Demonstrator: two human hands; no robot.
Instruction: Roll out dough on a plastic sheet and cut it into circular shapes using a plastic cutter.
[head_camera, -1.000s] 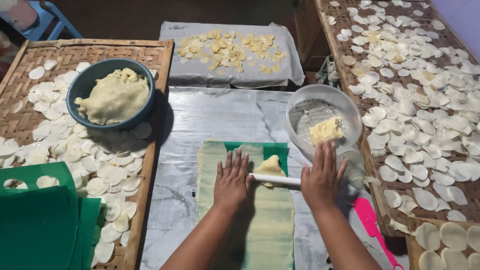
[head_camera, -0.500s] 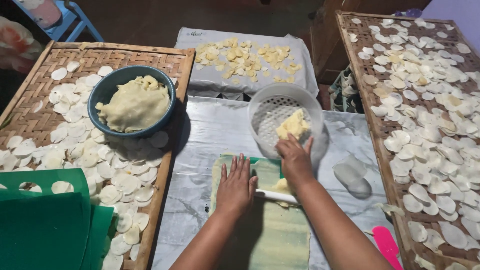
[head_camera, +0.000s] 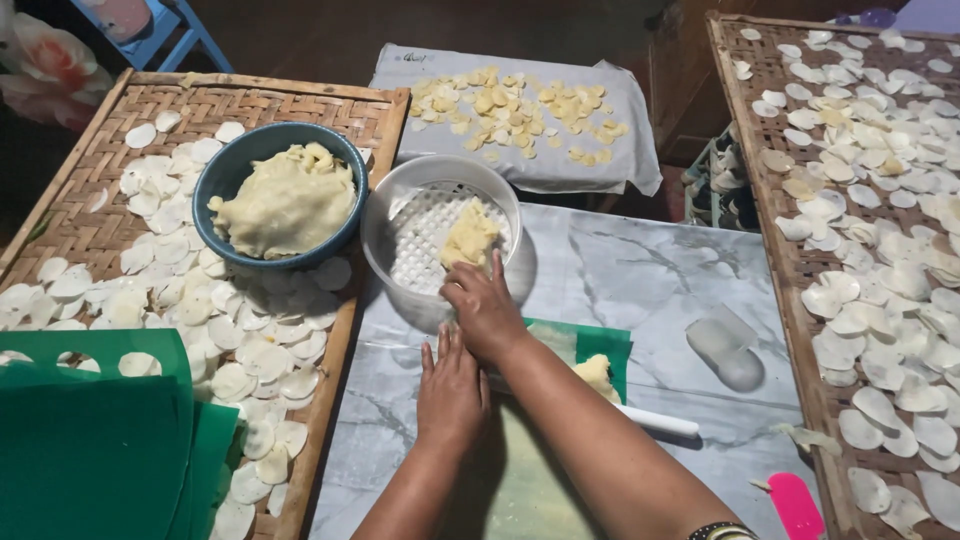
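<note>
My right hand (head_camera: 487, 306) reaches forward and grips the near rim of a white perforated basket (head_camera: 400, 200), which holds a lump of yellow dough (head_camera: 470, 236). My left hand (head_camera: 450, 392) lies flat, palm down, on a pale rolled dough sheet (head_camera: 530, 490) spread over a green plastic sheet (head_camera: 600, 343). A white rolling pin (head_camera: 657, 422) sticks out to the right from under my right forearm. Beside that forearm, a small piece of dough (head_camera: 597, 375) rests on the green sheet.
A blue bowl of dough (head_camera: 285, 200) sits on the left woven tray (head_camera: 90, 190) among several pale discs. Green plastic sheets (head_camera: 90, 450) lie lower left. Another disc-covered tray (head_camera: 880, 250) stands right. Behind is a cloth with yellow pieces (head_camera: 520, 110). Clear plastic (head_camera: 725, 350) and a pink scraper (head_camera: 795, 505) lie on the marbled table (head_camera: 620, 270).
My right hand left the rolling pin, reached forward to the white basket, and the basket has slid left, close to the blue bowl. My left hand stays on the dough sheet.
</note>
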